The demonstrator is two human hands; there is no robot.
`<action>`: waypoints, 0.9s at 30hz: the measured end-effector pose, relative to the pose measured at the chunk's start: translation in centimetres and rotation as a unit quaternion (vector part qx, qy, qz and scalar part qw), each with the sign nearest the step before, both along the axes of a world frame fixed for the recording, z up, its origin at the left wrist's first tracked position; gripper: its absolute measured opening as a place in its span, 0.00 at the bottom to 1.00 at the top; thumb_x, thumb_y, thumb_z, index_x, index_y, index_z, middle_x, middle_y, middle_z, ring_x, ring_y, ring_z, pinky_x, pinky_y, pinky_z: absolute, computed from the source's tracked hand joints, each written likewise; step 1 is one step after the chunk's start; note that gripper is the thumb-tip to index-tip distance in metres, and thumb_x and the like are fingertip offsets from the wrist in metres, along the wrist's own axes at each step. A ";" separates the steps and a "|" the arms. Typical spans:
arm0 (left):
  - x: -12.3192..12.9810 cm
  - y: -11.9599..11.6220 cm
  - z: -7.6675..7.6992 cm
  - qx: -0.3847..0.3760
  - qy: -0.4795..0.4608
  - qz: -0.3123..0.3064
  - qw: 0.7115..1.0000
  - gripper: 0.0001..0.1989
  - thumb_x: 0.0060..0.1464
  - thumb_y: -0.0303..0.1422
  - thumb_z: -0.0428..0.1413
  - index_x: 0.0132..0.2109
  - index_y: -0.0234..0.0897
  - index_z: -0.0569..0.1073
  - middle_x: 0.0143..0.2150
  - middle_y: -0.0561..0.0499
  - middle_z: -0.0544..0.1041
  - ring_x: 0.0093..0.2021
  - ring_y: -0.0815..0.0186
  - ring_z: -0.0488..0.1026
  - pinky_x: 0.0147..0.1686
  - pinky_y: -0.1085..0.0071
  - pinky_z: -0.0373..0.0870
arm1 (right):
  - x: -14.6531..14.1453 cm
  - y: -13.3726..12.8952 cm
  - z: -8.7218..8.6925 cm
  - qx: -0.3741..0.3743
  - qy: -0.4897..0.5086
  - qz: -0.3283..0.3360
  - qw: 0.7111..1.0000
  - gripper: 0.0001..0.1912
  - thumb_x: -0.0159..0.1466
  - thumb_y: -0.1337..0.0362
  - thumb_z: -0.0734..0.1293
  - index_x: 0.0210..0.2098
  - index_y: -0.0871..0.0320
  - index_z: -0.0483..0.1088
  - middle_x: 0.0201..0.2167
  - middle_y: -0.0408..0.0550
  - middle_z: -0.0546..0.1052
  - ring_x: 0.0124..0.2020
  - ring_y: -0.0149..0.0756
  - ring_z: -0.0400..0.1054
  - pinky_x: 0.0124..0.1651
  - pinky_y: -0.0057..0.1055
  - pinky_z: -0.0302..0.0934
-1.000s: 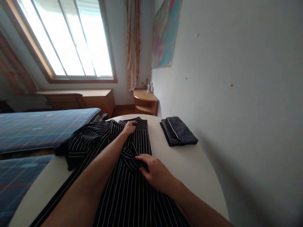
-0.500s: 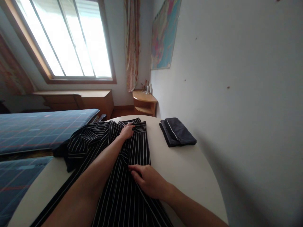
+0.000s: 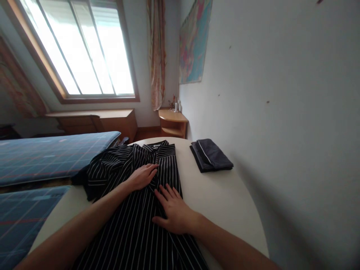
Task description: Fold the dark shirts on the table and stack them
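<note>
A black shirt with thin white stripes (image 3: pixel 140 217) lies spread over the table, its collar at the far end and a sleeve bunched on the left. Across the front of the shirt rests my left hand (image 3: pixel 143 177), fingers stretched toward the button edge and nothing visibly gripped. Lower and to the right, my right hand (image 3: pixel 176 212) lies flat on the cloth with its fingers spread. The near end of the shirt runs out of view.
The shirt's support is a round cream table (image 3: pixel 225 202). A folded dark garment (image 3: pixel 215 155) sits at its right, near the wall. Blue plaid mattresses (image 3: pixel 56 153) border the left side. Beyond stand a desk (image 3: pixel 118 114) and a small corner shelf (image 3: pixel 173 116).
My left hand has come back from the collar to the middle of the shirt front. My right hand has let go of the shirt edge and flattened out. The left sleeve has shifted slightly.
</note>
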State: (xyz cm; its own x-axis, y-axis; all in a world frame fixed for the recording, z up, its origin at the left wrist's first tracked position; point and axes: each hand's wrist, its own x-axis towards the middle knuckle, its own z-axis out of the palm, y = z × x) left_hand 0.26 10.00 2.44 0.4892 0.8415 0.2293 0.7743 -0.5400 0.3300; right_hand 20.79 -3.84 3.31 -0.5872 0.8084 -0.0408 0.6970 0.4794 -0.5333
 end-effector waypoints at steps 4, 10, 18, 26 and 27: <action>-0.7 -2.5 -2.1 -0.015 0.043 -0.006 0.999 0.27 0.66 0.46 0.46 0.70 0.49 0.60 0.72 0.50 0.56 0.71 0.54 0.53 0.68 0.57 0.52 | 0.7 0.8 -0.1 -0.012 -0.022 0.007 1.000 0.53 0.63 0.40 0.64 0.73 0.63 0.38 0.73 0.61 0.37 0.74 0.54 0.26 0.72 0.54 0.28; 1.8 -1.7 -3.7 -0.016 0.065 0.001 0.998 0.28 0.68 0.47 0.44 0.71 0.47 0.56 0.74 0.45 0.49 0.73 0.47 0.41 0.68 0.46 0.47 | 3.7 3.2 0.3 -0.024 -0.046 0.023 0.998 0.55 0.61 0.36 0.64 0.73 0.62 0.40 0.74 0.60 0.39 0.74 0.51 0.27 0.72 0.51 0.28; 6.4 2.0 -3.5 -0.010 0.041 0.025 0.999 0.27 0.67 0.46 0.46 0.69 0.48 0.60 0.73 0.45 0.53 0.73 0.45 0.44 0.67 0.45 0.47 | 7.9 7.2 0.6 0.001 -0.049 0.012 0.999 0.53 0.59 0.37 0.66 0.72 0.58 0.47 0.73 0.57 0.44 0.74 0.50 0.32 0.72 0.50 0.29; 7.7 2.8 -2.8 0.005 0.021 0.025 0.999 0.27 0.66 0.44 0.48 0.69 0.46 0.61 0.73 0.45 0.54 0.73 0.46 0.45 0.67 0.47 0.47 | 9.7 6.2 2.0 0.005 -0.053 -0.002 0.999 0.57 0.53 0.42 0.73 0.71 0.63 0.48 0.72 0.64 0.47 0.73 0.54 0.38 0.72 0.53 0.33; 7.6 2.7 -2.7 0.018 0.015 0.016 1.000 0.27 0.65 0.43 0.49 0.68 0.46 0.61 0.73 0.45 0.54 0.73 0.46 0.45 0.67 0.47 0.48 | 10.0 5.5 2.4 0.009 -0.052 0.000 0.999 0.56 0.52 0.45 0.74 0.70 0.63 0.50 0.72 0.65 0.48 0.72 0.53 0.40 0.71 0.51 0.37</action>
